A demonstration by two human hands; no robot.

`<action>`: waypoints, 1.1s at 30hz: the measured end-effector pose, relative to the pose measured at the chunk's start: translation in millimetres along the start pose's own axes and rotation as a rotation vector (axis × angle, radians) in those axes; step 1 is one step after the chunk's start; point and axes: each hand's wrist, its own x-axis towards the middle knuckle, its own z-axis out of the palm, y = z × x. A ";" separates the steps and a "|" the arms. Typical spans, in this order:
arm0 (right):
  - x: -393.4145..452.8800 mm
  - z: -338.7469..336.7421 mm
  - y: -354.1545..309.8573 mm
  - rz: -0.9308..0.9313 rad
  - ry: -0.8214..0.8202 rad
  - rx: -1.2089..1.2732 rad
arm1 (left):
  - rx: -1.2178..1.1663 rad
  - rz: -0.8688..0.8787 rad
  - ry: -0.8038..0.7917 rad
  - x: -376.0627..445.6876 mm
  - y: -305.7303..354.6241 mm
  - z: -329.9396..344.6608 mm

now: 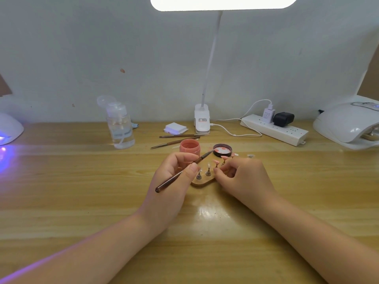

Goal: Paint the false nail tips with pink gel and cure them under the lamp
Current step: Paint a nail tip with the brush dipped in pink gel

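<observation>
Left hand: the left hand point(174, 175) pinches a slim brown-handled gel brush point(180, 173) between thumb and curled fingers, pen-fashion.
Brush axis: the long axis runs from its butt end at 7 o'clock to its bristles at 1 o'clock; the tip lies at the rim of the dark round jar lid smeared with pink gel point(222, 150).
Right hand: the right hand point(244, 177) rests with fingers curled on the right end of the small wooden nail-tip stand point(202, 183); it appears to steady the stand, though whether it pinches a peg I cannot tell.
Task's thing: the false nail tips on little metal pegs point(208, 171) stand in a row on the stand, between the two hands. Those towards the right look pink point(216, 161); the two at the left look still clear.
Key relation: from the bristles, the unpainted tips lie at about 6 to 7 o'clock, near, below the brush shaft. The left hand is the nearer one and carries the tool, so my judgement is that the next move draws the loaded brush back from the lid to those tips.
Gel supply: a squat pink open gel pot point(189, 146) stands at 12 o'clock from the left hand, just beside the lid.
Curing lamps: a white dome lamp glowing violet point(9, 128) at 9 o'clock; another white dome lamp point(348, 124) at 3 o'clock, both well apart from the stand.
Writing: the white clip base of the desk light point(202, 119) bears a small label, too small to read; no brand is legible.
</observation>
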 end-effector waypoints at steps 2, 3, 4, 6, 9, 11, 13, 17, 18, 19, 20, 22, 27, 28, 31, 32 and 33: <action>-2.3 -0.4 -3.5 -0.033 0.003 -0.059 | -0.005 0.001 -0.005 -0.3 0.4 -0.2; -2.6 -0.8 -5.0 -0.045 -0.010 -0.076 | -0.004 0.002 -0.009 -0.5 0.6 -0.1; -2.2 -1.2 -6.2 -0.049 -0.033 -0.078 | -0.004 0.005 -0.012 -0.8 0.8 0.0; -1.2 -2.3 -8.4 -0.053 -0.094 -0.062 | -0.007 0.011 -0.012 -1.2 1.4 0.3; 0.1 -2.7 -10.1 -0.084 -0.159 -0.078 | -0.010 0.014 -0.009 -1.7 2.4 0.5; 0.7 -3.6 -10.5 -0.095 -0.185 -0.102 | -0.011 0.011 -0.009 -2.1 2.8 1.2; 1.4 -4.7 -10.3 -0.106 -0.202 -0.125 | -0.004 0.007 -0.007 -2.3 3.2 2.1; -0.2 -5.9 -11.7 -0.156 -0.197 -0.141 | 0.001 -0.001 0.008 -3.0 4.4 3.2; -1.4 -5.8 -12.2 -0.178 -0.179 -0.134 | 0.017 0.011 0.018 -3.4 5.1 2.9; -2.7 -5.9 -12.1 -0.197 -0.152 -0.121 | 0.041 0.031 0.039 -3.6 6.4 2.0; -3.7 -6.2 -11.6 -0.207 -0.124 -0.103 | 0.065 0.060 0.065 -3.3 8.3 0.7; -5.4 -7.7 -10.3 -0.208 -0.081 -0.067 | 0.109 0.116 0.119 -0.5 14.3 -3.5; -8.8 -8.8 -10.0 -0.201 -0.068 -0.049 | 0.279 0.099 0.271 22.9 34.2 -17.3; -8.7 -8.9 -9.6 -0.194 -0.078 -0.048 | 0.311 0.071 0.283 29.3 37.3 -19.7; -7.2 -8.8 -9.3 -0.181 -0.097 -0.031 | 0.434 -0.003 0.270 50.4 46.2 -26.8; -7.0 -8.6 -10.0 -0.183 -0.101 -0.024 | 0.478 -0.014 0.259 58.4 49.3 -28.7; -6.9 -8.2 -10.9 -0.189 -0.098 -0.015 | 0.523 -0.027 0.246 66.8 52.7 -30.1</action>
